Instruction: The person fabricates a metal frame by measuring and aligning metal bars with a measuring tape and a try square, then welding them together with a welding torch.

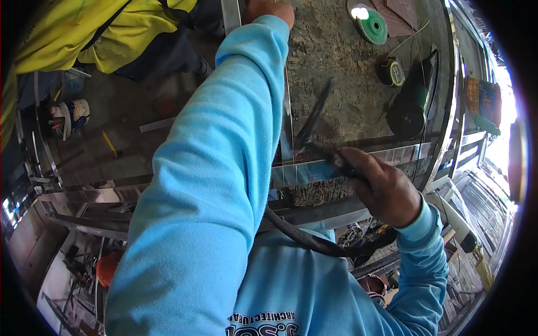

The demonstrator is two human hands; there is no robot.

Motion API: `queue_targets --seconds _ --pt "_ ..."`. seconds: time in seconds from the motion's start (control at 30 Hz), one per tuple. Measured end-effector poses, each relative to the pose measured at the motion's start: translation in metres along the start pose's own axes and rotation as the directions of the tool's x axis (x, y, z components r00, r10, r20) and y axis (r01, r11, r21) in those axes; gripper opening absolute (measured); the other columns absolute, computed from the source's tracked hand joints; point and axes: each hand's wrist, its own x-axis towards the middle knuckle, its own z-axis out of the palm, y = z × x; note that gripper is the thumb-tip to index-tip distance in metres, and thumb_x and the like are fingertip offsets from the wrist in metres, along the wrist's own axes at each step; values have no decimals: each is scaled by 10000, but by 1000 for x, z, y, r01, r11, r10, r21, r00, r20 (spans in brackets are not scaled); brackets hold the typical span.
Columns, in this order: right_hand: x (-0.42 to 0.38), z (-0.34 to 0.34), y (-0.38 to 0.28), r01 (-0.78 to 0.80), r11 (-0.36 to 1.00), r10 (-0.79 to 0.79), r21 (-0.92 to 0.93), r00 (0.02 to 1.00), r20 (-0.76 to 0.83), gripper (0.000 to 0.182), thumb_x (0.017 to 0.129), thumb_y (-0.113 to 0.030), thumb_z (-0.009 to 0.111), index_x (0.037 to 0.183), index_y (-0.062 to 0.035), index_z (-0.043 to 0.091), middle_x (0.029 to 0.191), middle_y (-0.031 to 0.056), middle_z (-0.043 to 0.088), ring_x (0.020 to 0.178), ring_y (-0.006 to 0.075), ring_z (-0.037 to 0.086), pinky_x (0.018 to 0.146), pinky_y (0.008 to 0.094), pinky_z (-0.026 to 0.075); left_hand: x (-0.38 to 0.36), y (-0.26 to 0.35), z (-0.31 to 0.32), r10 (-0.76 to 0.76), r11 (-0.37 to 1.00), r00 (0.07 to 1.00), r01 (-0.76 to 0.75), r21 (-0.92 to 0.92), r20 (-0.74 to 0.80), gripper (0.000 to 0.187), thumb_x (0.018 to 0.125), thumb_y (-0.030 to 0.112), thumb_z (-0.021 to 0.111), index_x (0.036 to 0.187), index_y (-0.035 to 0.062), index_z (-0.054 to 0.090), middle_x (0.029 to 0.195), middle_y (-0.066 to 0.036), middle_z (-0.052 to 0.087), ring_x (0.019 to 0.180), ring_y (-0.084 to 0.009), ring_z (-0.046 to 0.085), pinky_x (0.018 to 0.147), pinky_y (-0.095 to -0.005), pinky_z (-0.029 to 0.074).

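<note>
My right hand [386,187] is closed around a black tool [339,161] on the right side of the view. Its dark, narrow end points left over the shiny metal strip [302,173]. A dark, blurred elongated piece [316,115] rises from near that end; whether the two are joined is unclear. A thick black cable [308,241] crosses in front of my torso. My left arm reaches to the top edge, where my left hand [270,10] is partly cut off beside a metal bar [231,15]. Its fingers are hidden.
The worn board [336,120] carries a green disc [372,28], a tape measure [392,73] and a dark angular tool [412,112]. Someone in yellow [131,28] is at the upper left. A bucket [77,112] stands on the left; metal rails [451,112] run along the right.
</note>
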Motion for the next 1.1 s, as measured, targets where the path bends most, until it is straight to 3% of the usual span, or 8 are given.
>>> queue_targets --seconds 0.07,0.17,0.27,0.47,0.6,0.77,0.87,1.1 --pt "-5 -5 0 -62 998 63 24 997 -39 555 873 -32 678 1389 -90 483 1018 206 670 853 362 705 703 417 566 39 -27 36 72 996 996 -74 -39 -47 372 886 156 572 1218 -9 593 1258 -268 604 1186 -401 593 1017 -454 476" --pt "-15 -7 6 -134 989 136 57 990 -43 563 873 -4 666 1397 -80 474 1076 228 671 923 374 705 775 412 560 24 -27 10 115 973 993 -118 200 30 398 960 278 426 1140 -26 611 1245 -191 629 1203 -320 588 1007 -390 431" --pt "-18 6 16 -143 984 149 102 988 -49 556 875 -9 667 1392 -84 478 1063 229 670 923 381 702 774 409 559 3 -13 -4 139 956 983 -165 244 121 361 955 237 414 1120 -34 584 1227 -196 626 1148 -314 610 987 -403 440" --pt "-9 31 20 -168 974 180 153 981 -67 559 877 -27 668 1394 -75 461 1067 232 665 918 403 692 763 418 558 -13 -6 -10 63 995 998 -65 71 31 298 940 202 468 1129 3 583 1205 -190 627 1080 -264 633 863 -360 490" --pt "-11 41 15 -140 970 154 199 986 -59 570 878 -30 669 1402 -59 448 1091 240 660 910 398 697 747 416 565 54 -54 48 375 772 926 -286 567 -43 180 904 157 542 883 55 689 934 -135 703 861 -254 676 775 -360 502" --pt "-19 35 8 -157 961 168 229 985 -32 579 876 -26 673 1406 -45 441 1090 249 654 882 381 705 721 409 568 47 -44 37 423 605 905 -320 729 46 193 907 134 577 857 62 749 967 -160 737 890 -263 712 780 -430 511" --pt "-23 37 10 -172 956 180 237 983 -16 588 872 -19 676 1409 -40 438 1075 241 653 871 369 707 719 403 566 43 -45 34 401 747 916 -310 588 -27 193 907 135 590 895 63 768 989 -175 742 933 -273 718 801 -449 515" --pt "-26 41 9 -186 952 195 242 981 -14 590 869 -14 679 1407 -37 437 1053 230 653 854 358 703 717 398 559 38 -38 27 385 779 923 -309 545 -27 192 900 130 591 919 69 772 992 -162 742 950 -274 712 814 -427 525"
